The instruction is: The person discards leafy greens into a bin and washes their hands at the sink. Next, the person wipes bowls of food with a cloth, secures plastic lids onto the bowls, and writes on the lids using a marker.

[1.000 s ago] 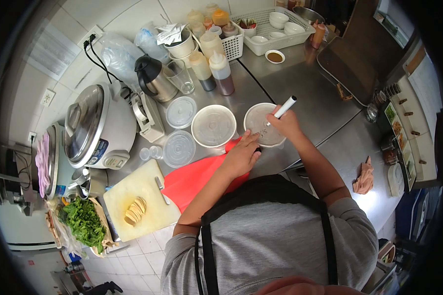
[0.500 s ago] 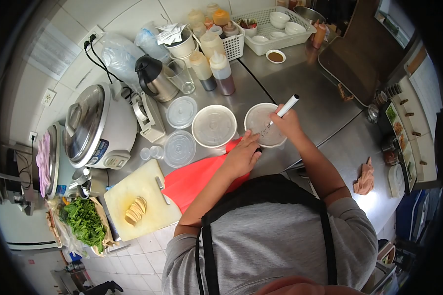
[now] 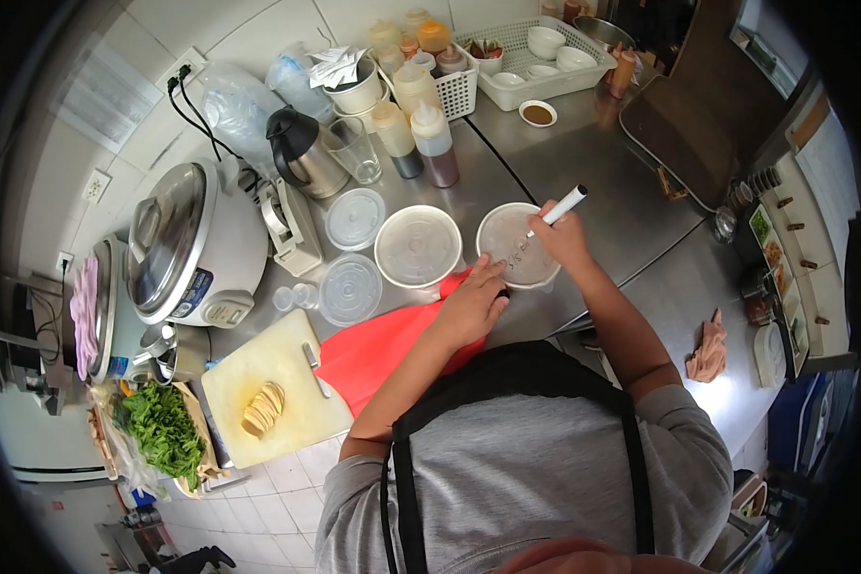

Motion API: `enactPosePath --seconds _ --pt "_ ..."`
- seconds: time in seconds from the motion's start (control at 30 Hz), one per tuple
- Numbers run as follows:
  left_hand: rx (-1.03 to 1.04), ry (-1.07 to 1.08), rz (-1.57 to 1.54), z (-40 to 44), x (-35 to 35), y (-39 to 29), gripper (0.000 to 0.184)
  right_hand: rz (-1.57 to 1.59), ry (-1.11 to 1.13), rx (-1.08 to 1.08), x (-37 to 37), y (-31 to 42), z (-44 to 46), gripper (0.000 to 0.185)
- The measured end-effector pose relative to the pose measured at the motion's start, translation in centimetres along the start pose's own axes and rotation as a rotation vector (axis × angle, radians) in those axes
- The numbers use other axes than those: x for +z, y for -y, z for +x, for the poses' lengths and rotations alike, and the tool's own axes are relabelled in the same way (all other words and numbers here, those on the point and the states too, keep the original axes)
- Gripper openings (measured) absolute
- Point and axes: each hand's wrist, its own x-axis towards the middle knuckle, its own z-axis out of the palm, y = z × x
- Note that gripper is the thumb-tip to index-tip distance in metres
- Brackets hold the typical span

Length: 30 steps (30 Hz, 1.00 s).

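Note:
My right hand (image 3: 557, 235) grips a white marker with a dark end (image 3: 558, 211). Its tip is at the clear lid of a round white takeout container (image 3: 499, 230), where a short row of dark handwritten marks shows. My left hand (image 3: 471, 304) lies with its fingers extended, the fingertips on the near left edge of that same lid. A dark ring-like band shows on one of its fingers. A second lidded container (image 3: 418, 246) stands just to the left. Under my left forearm is a red cloth or bag (image 3: 383, 354).
Loose clear lids (image 3: 350, 289) lie left of the containers. A cutting board (image 3: 306, 392) bears sliced pale food, with leafy greens (image 3: 163, 430) beside it. A rice cooker (image 3: 196, 249), a steel jug (image 3: 306, 153), squeeze bottles (image 3: 434, 143) and a white basket (image 3: 545, 89) stand behind.
The marker has moved slightly up and right over the lid, and the written row looks a little longer. My left hand stays on the lid's edge.

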Motion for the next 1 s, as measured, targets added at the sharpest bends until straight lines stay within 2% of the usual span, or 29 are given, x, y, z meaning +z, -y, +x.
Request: enactPosePath --seconds 0.1,0.2,0.3,0.43,0.53,0.6,0.7,0.83,1.0 --pt "0.013 -0.009 0.002 0.0 0.1 0.1 0.016 -0.211 0.034 -0.009 -0.3 0.1 0.0 0.017" --pt "0.012 -0.011 0.004 -0.1 0.0 0.1 0.016 -0.055 0.027 0.004 -0.4 -0.2 0.3 0.016" --pt "0.028 -0.03 0.006 -0.1 0.0 -0.1 0.016 -0.11 0.03 0.008 -0.3 -0.6 0.3 0.018" --pt "0.024 -0.041 -0.174 -0.4 -1.3 0.1 0.017 0.256 -0.075 0.124 0.2 1.0 -0.1 0.02" --pt "-0.046 -0.298 -0.293 -1.7 -3.8 1.1 0.02 0.451 0.024 0.227 0.5 3.5 -1.6 0.015" --pt "-0.158 -0.419 -0.165 -3.1 -6.0 2.5 0.02 0.539 0.094 0.185 1.4 3.4 -2.3 0.012" --pt "-0.329 -0.444 -0.11 -5.2 -7.5 5.1 0.02 0.515 0.17 0.212 2.9 4.6 -2.8 0.01" --pt "-0.254 -0.4 0.109 -6.5 -6.3 5.9 0.021 0.553 0.328 0.217 5.5 5.5 -2.6 0.009" --pt "-0.275 -0.374 0.097 -7.0 -5.0 4.3 0.022 0.425 0.36 0.073 9.5 5.2 -1.7 0.013"
